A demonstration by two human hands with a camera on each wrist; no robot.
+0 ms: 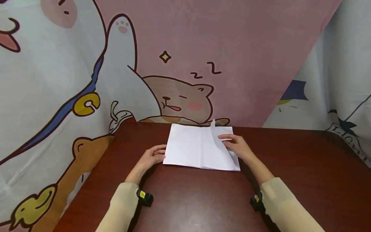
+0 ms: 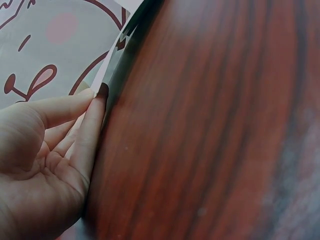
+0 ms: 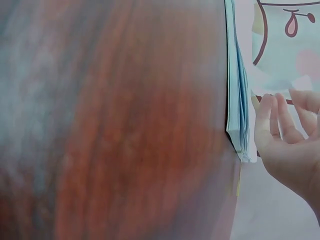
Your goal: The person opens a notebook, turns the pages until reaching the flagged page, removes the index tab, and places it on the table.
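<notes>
An open notebook (image 1: 185, 146) with lined white pages lies on the brown table. At its left edge, my left hand (image 1: 152, 157) pinches the notebook between thumb and fingers; the left wrist view shows the thumb (image 2: 75, 104) on top and a finger beneath the edge. One right-hand page (image 1: 219, 145) stands partly lifted, its top corner curling up. My right hand (image 1: 238, 146) is at the right side of that page, its fingertips touching it. In the right wrist view, the fingers are gently bent, with the thumb apart from them, above the notebook's page stack (image 3: 239, 100).
The dark reddish-brown table (image 1: 295, 180) extends around the notebook. A cloth with cartoon animals (image 1: 185, 100) hangs behind the table and along its left side. A pale cloth (image 1: 347, 64) hangs at the right. Each wrist carries a small black camera (image 1: 146, 198).
</notes>
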